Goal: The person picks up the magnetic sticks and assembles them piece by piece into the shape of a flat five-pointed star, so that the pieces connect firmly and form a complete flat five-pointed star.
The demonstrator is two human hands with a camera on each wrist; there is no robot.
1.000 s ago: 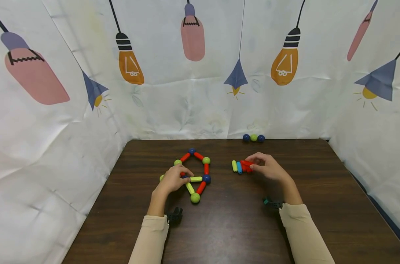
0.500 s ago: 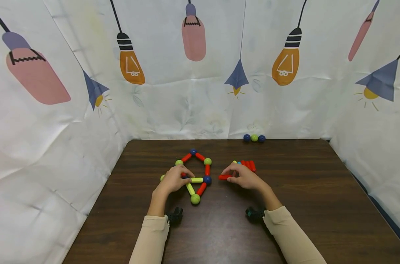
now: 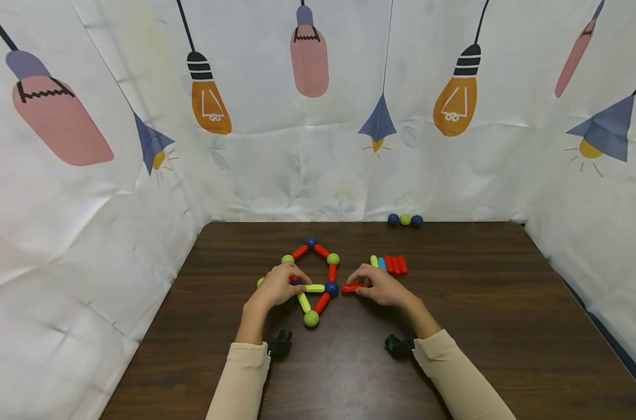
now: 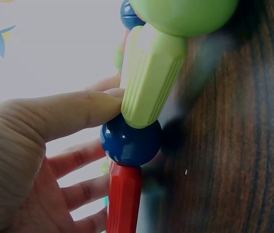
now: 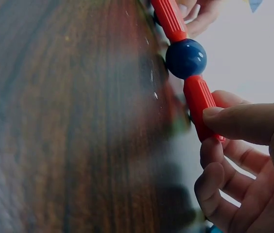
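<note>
A flat figure of toy building sticks and balls lies on the table, with a blue ball (image 3: 331, 289) at its right corner and a green ball (image 3: 311, 318) at its near tip. My left hand (image 3: 276, 287) holds the figure at its left side, thumb beside a yellow-green stick (image 4: 152, 77) and an inner blue ball (image 4: 131, 141); the far fingers are partly hidden. To the right, my right hand (image 3: 383, 286) pinches a red stick (image 5: 200, 104) between thumb and fingers. In the right wrist view that stick's end meets the blue ball (image 5: 186, 58).
Behind my right hand lies a row of spare sticks (image 3: 395, 265) in red, blue and yellow-green. Three loose balls (image 3: 405, 220) sit at the far edge of the dark wooden table (image 3: 480, 303). A printed white cloth (image 3: 318, 169) stands behind it.
My right hand has taken a red stick from the row and brought it left and nearer, up to the figure's right blue ball. The left hand stays almost in place.
</note>
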